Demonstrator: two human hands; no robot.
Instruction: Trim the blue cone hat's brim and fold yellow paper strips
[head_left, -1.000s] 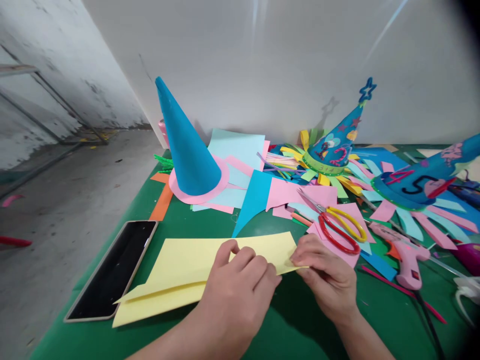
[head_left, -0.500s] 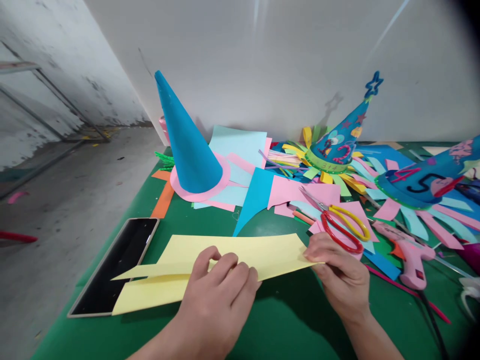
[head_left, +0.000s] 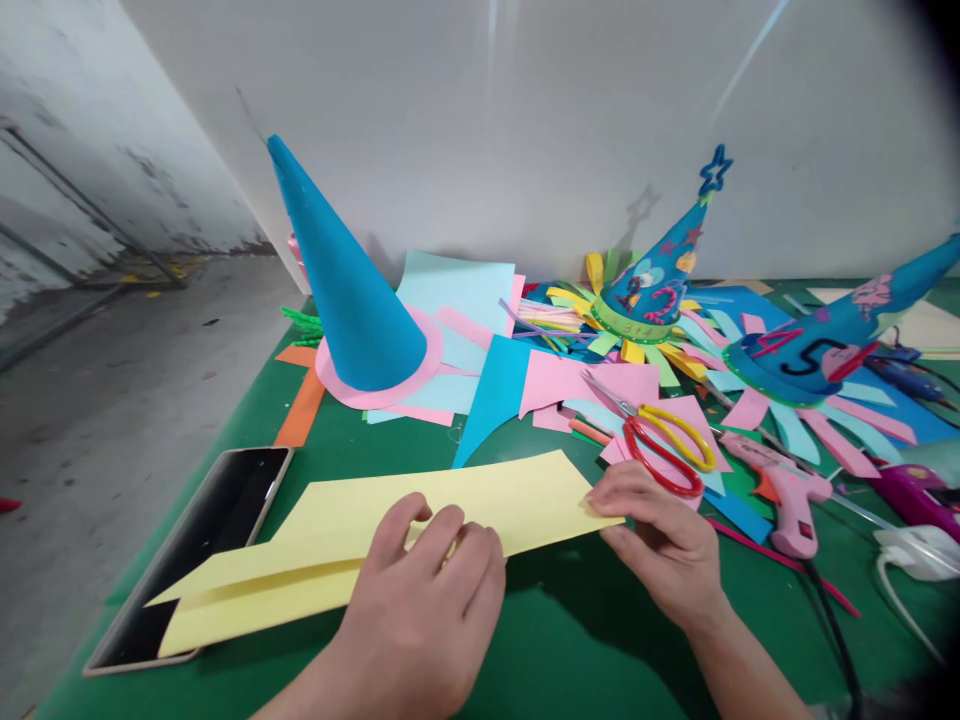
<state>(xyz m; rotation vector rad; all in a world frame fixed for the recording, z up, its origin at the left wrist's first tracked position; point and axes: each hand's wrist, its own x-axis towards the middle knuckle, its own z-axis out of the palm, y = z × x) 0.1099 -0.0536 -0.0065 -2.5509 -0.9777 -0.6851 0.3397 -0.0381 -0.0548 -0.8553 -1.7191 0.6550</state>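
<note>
A sheet of yellow paper (head_left: pixel 465 500) lies across both hands, folded lengthwise, with its left end gaping into two layers. My left hand (head_left: pixel 427 600) grips the folded edge near the middle, fingers curled over the top. At the right end my right hand (head_left: pixel 664 545) pinches the corner between thumb and fingers. The paper's left end overlaps a smartphone (head_left: pixel 217 520) on the green table (head_left: pixel 555 640). Behind the paper stands a plain blue paper cone (head_left: pixel 352 290) on a pink ring brim (head_left: pixel 433 360).
Scissors with red and yellow handles (head_left: pixel 660 440) rest on pink paper scraps. A pink glue gun (head_left: pixel 795 500) lies to the right. Two decorated cone hats (head_left: pixel 645 290) with fringed brims stand behind. A white plug (head_left: pixel 919 550) is at the far right; a wall (head_left: pixel 450 120) rises behind.
The view has shifted right, so most things appear farther left. The yellow paper's left end has opened wider and reaches farther over the phone. Both hands keep their hold on the paper.
</note>
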